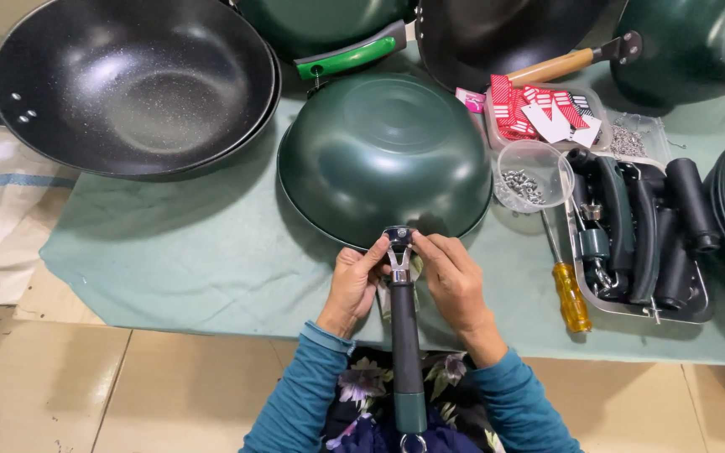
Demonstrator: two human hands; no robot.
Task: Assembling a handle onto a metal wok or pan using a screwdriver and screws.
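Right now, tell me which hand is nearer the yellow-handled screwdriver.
Right. The right hand is at the pan handle's bracket, just left of the screwdriver; the left hand sits beyond the handle, farther away.

Green-clothed table (186, 260); resting directly on it: upturned green wok (383, 151), black pan (132, 80), clear screw cup (533, 174), yellow-handled screwdriver (571, 294), metal tray (698, 309) of handles.

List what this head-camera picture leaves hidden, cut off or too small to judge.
- Joint between the handle and upturned green pan: covered by the left hand and right hand.
- Screws in the clear cup: too small to count.
- Handle's far end: cut by the bottom edge.
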